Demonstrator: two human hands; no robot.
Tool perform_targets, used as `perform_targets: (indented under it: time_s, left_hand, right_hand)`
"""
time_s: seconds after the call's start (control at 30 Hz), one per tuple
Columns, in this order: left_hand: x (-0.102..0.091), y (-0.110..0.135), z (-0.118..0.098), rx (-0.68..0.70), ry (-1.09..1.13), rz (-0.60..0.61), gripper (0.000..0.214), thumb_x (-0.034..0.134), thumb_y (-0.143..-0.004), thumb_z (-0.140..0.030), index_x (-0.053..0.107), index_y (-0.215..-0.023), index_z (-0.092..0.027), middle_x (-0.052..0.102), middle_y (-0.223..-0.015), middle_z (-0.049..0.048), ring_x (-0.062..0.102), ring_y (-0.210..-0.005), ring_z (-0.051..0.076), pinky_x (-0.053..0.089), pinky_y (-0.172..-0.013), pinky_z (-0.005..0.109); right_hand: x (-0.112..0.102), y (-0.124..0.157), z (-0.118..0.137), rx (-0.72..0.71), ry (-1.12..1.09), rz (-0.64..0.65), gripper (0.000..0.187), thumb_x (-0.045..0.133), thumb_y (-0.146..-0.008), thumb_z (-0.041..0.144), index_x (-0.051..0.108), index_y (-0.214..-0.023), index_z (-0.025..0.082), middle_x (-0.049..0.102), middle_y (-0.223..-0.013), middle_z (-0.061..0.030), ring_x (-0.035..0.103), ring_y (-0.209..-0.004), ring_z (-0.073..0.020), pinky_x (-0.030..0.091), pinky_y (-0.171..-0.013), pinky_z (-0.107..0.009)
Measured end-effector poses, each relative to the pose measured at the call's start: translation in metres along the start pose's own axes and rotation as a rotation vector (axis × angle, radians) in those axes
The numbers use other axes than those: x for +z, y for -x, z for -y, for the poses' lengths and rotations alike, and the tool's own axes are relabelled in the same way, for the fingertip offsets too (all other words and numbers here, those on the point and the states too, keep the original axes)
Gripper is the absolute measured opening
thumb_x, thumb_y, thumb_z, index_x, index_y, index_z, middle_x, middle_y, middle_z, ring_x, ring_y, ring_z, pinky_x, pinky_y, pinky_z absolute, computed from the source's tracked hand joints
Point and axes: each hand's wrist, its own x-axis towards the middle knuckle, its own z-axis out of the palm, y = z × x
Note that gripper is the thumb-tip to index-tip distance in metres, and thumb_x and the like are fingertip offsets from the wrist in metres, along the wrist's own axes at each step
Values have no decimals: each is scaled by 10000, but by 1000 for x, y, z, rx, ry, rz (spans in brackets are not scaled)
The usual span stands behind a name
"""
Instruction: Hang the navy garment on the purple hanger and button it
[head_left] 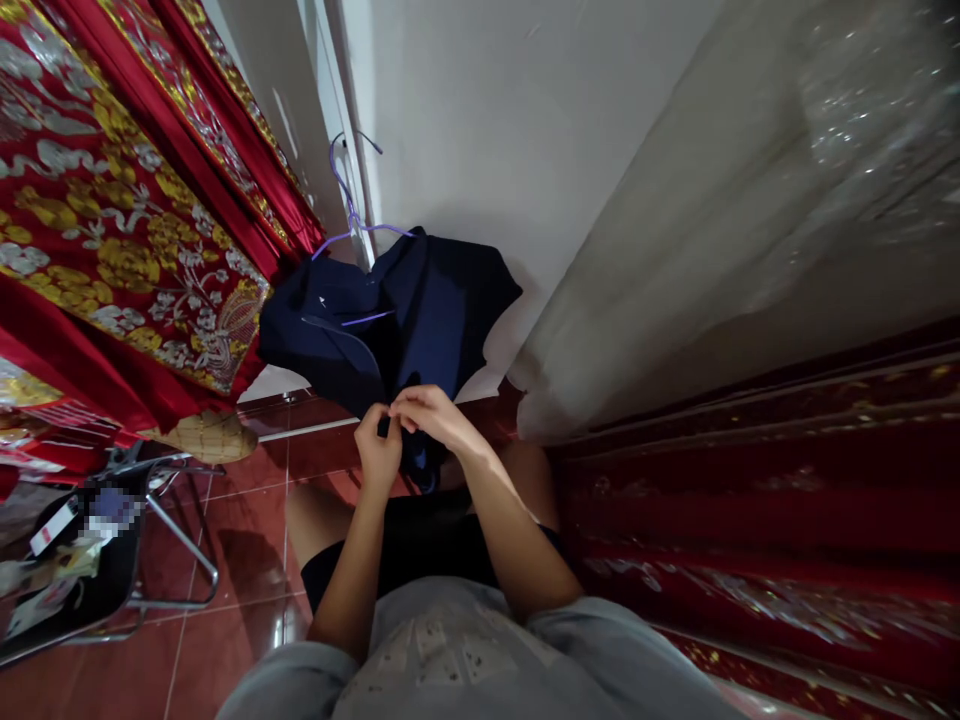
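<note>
A navy blue collared shirt (pixel 442 310) hangs on a purple wire hanger (pixel 351 215), its front partly parted below the collar. Low on the shirt's front, my left hand (pixel 377 448) pinches the cloth edge between thumb and fingers. My right hand (pixel 429 412) meets it from the other side, fingertips closed on the same edge and nearly touching the left ones. Whatever small part lies between the fingertips is hidden. Below the hands, the shirt's lower part drops between my knees.
Red cloth with gold and silver patterns (pixel 135 200) hangs at the left. A black folding chair (pixel 124 570) holds several small items. Plastic-covered material (pixel 675 250) hangs at the right above red fabric (pixel 750 500). A white wall (pixel 510 100) stands behind the shirt.
</note>
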Motion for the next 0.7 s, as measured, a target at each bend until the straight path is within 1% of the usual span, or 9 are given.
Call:
perform_targets:
  time_s: [0.13,0.2,0.27,0.33,0.43,0.5,0.57,0.63,0.7]
  left_hand:
    - [2,-6,2,84,-94,34,109,597,-941,-239,623,-839,-211,645,-816,28,619,-807,192,456,-782,293]
    - [5,-7,6,144,-162,75,122,588,-948,-227,620,-832,-210,641,-810,39,623,-802,200,454,-776,304]
    - [8,-10,11,191,-224,103,129,569,-960,-208,627,-846,-204,652,-827,52,630,-807,204,457,-778,315]
    - [9,-14,12,219,-283,111,138,562,-967,-199,641,-853,-196,667,-840,64,640,-810,207,471,-787,326]
    - [-1,-32,0,254,-303,187,121,587,-965,-198,690,-902,-188,713,-878,77,680,-835,207,515,-816,332]
    - [-16,-53,-20,316,-267,218,145,587,-983,-228,718,-1038,-196,750,-994,85,707,-925,202,542,-887,332]
    - [-33,-81,-48,416,-249,136,265,553,-1021,-292,673,-1242,-210,746,-1134,94,701,-1018,191,542,-954,336]
    - [-46,-110,-76,517,-251,42,375,494,-1055,-322,574,-1402,-203,739,-1142,97,694,-980,169,543,-938,317]
    - [-53,-134,-99,606,-281,54,363,469,-1071,-351,596,-1376,-200,731,-1154,97,685,-986,166,536,-931,306]
  right_hand:
    - [-16,-38,49,-56,-89,-114,147,628,-730,280,671,-672,152,452,-447,51,331,-415,-66,220,-435,-239]
    - [-23,-62,83,-168,-124,-191,126,633,-771,250,663,-703,149,444,-469,55,309,-415,-55,205,-420,-225]
    - [-25,-82,114,-251,-139,-199,137,644,-824,247,641,-728,150,441,-492,58,304,-425,-47,210,-414,-204]
    - [-21,-92,134,-298,-152,-193,165,653,-861,265,620,-743,155,444,-505,62,307,-429,-42,214,-409,-184]
    - [-10,-87,138,-326,-162,-194,211,653,-894,312,599,-751,167,447,-496,67,315,-415,-42,214,-395,-171]
    - [-6,-78,130,-326,-163,-201,228,645,-904,320,585,-740,174,449,-485,68,315,-402,-43,211,-387,-172]
    - [-6,-70,123,-327,-159,-205,241,644,-903,313,566,-718,180,439,-476,71,312,-397,-44,211,-387,-176]
    - [-8,-65,121,-346,-143,-188,253,649,-898,309,549,-701,187,413,-473,78,308,-403,-45,216,-398,-180]
    - [-11,-62,123,-386,-102,-159,256,645,-898,304,541,-693,191,388,-481,82,308,-421,-50,230,-422,-189]
